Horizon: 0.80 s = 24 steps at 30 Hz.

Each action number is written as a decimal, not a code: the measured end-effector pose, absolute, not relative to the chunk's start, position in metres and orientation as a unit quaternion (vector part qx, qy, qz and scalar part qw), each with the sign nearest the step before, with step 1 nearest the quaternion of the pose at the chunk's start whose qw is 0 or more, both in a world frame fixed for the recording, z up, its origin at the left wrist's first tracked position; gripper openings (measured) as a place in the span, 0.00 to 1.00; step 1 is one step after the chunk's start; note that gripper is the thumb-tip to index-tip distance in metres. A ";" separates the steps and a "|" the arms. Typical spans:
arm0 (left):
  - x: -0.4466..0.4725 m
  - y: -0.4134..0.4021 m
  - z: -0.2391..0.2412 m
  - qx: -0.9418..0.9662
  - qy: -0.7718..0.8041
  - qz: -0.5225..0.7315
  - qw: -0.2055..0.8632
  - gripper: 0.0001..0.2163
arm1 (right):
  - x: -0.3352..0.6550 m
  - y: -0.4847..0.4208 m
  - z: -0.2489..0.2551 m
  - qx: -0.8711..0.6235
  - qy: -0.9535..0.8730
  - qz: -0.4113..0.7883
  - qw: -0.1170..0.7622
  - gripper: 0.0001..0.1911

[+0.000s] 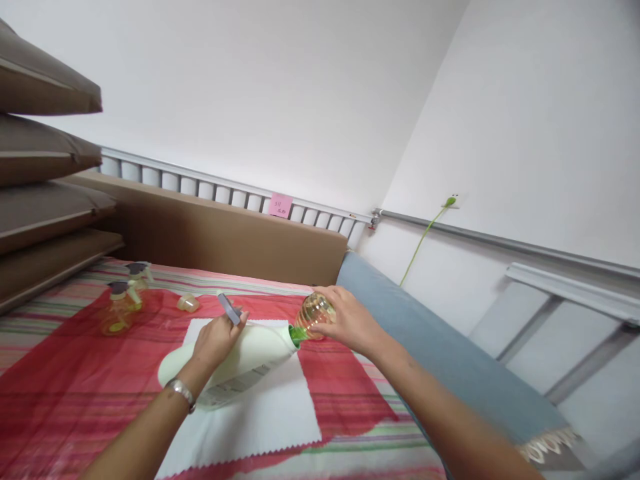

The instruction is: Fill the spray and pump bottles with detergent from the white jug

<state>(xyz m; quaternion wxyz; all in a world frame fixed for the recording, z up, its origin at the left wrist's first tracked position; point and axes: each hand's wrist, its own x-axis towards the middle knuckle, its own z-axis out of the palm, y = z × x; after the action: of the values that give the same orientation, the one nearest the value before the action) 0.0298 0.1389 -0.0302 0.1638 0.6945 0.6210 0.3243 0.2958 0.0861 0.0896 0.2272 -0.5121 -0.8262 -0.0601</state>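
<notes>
My left hand (217, 343) is closed around a large pale-green detergent bottle (253, 357), which lies tilted with its green mouth toward the right. A grey spray head (229, 309) sticks up at the fingers of that hand; whether they pinch it is hard to make out. Wrapped round a clear amber ribbed bottle (311, 310), my right hand (347, 319) holds it against the green mouth. Where the two openings meet, bright green shows. Below the detergent bottle lies a white cloth (270, 427) with zigzag edges.
Two clear spray bottles (117, 313) with grey heads stand at the left on red sheeting (60, 373), near a small pale cap (188, 303). Stacked brown cushions (45, 153) rise at far left. A brown board (225, 243) runs behind, and a blue padded surface (425, 333) borders the right.
</notes>
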 end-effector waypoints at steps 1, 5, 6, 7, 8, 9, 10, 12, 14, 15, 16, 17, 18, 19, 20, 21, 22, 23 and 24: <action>0.028 0.138 -0.031 0.693 0.621 0.327 0.165 0.29 | 0.291 0.085 0.091 -0.493 -0.840 -0.075 0.216 0.35; 0.020 0.137 -0.035 0.683 0.613 0.358 0.172 0.29 | 0.278 0.079 0.099 -0.452 -0.866 -0.096 0.192 0.36; 0.018 0.137 -0.036 0.680 0.612 0.364 0.174 0.29 | 0.276 0.078 0.101 -0.453 -0.865 -0.097 0.194 0.35; 0.015 0.137 -0.037 0.677 0.612 0.369 0.176 0.28 | 0.275 0.078 0.103 -0.458 -0.861 -0.097 0.199 0.35; 0.013 0.136 -0.038 0.675 0.611 0.372 0.178 0.28 | 0.275 0.079 0.104 -0.463 -0.857 -0.096 0.206 0.35; 0.012 0.136 -0.038 0.674 0.610 0.375 0.180 0.28 | 0.274 0.079 0.105 -0.468 -0.852 -0.092 0.214 0.35; 0.010 0.136 -0.039 0.673 0.609 0.378 0.183 0.28 | 0.275 0.080 0.105 -0.470 -0.850 -0.088 0.221 0.35; 0.008 0.135 -0.039 0.671 0.605 0.385 0.190 0.27 | 0.275 0.081 0.106 -0.471 -0.848 -0.082 0.230 0.35; 0.008 0.134 -0.039 0.667 0.601 0.394 0.197 0.26 | 0.274 0.081 0.107 -0.475 -0.845 -0.087 0.231 0.35; 0.008 0.134 -0.040 0.664 0.601 0.399 0.198 0.26 | 0.273 0.081 0.107 -0.478 -0.843 -0.091 0.228 0.34; 0.008 0.133 -0.040 0.661 0.600 0.404 0.200 0.26 | 0.273 0.081 0.106 -0.482 -0.842 -0.094 0.225 0.33; 0.008 0.133 -0.040 0.657 0.599 0.411 0.202 0.26 | 0.273 0.081 0.106 -0.485 -0.840 -0.093 0.223 0.32; 0.009 0.132 -0.040 0.653 0.597 0.418 0.205 0.26 | 0.273 0.080 0.106 -0.489 -0.838 -0.090 0.226 0.32; 0.009 0.132 -0.040 0.649 0.594 0.427 0.208 0.25 | 0.273 0.080 0.105 -0.493 -0.834 -0.084 0.231 0.32; 0.009 0.131 -0.040 0.644 0.591 0.437 0.212 0.25 | 0.274 0.081 0.105 -0.497 -0.831 -0.074 0.238 0.32; 0.009 0.131 -0.040 0.639 0.586 0.448 0.217 0.24 | 0.275 0.082 0.104 -0.502 -0.826 -0.062 0.247 0.32; 0.008 0.131 -0.040 0.633 0.582 0.460 0.223 0.23 | 0.276 0.082 0.103 -0.510 -0.819 -0.047 0.257 0.32; 0.006 0.131 -0.041 0.625 0.577 0.473 0.230 0.22 | 0.278 0.083 0.102 -0.524 -0.807 -0.028 0.270 0.32; 0.004 0.131 -0.041 0.615 0.574 0.487 0.237 0.21 | 0.281 0.083 0.100 -0.543 -0.789 -0.002 0.288 0.32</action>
<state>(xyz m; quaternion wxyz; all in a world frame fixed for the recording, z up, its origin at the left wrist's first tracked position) 0.0035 0.1311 -0.0414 0.2367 0.6147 0.5736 0.4869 0.2809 0.0835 0.0999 0.2883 -0.5426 -0.7890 -0.0023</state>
